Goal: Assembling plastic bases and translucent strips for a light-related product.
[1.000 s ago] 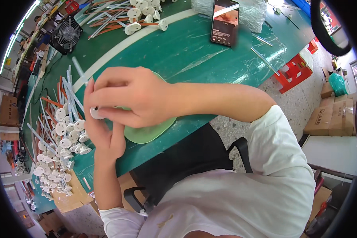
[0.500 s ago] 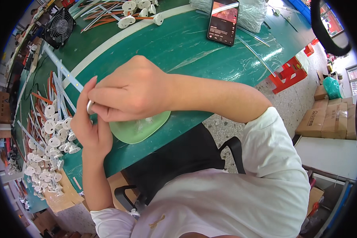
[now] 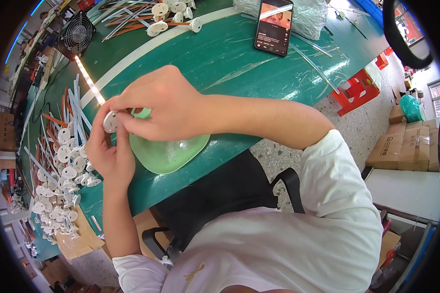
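Observation:
A narrow LED light strip [image 3: 89, 80], glowing white, points up and away to the left, with a white round end cap [image 3: 111, 122] at its near end. My left hand [image 3: 105, 151] is closed on the strip's near end, its fingers around the cap. Bent over it from the right, my right hand [image 3: 164, 105] pinches at the same end, thumb beside the cap. Where the fingertips meet is partly hidden. Below the hands lies a light green dish [image 3: 190, 151] with small clear or shiny bits in it.
Many strips with white round caps [image 3: 63, 180] are heaped at the left, and more lie at the far edge. A black fan [image 3: 77, 33] stands far left. A phone [image 3: 274, 27] rests on the green table [image 3: 220, 78] near plastic wrap [image 3: 308, 17]. A red stool [image 3: 357, 93] stands right.
The strip has gone from unlit to glowing, and its far end has shifted right. The cap has turned so its round face shows. My right fingers have shifted about it.

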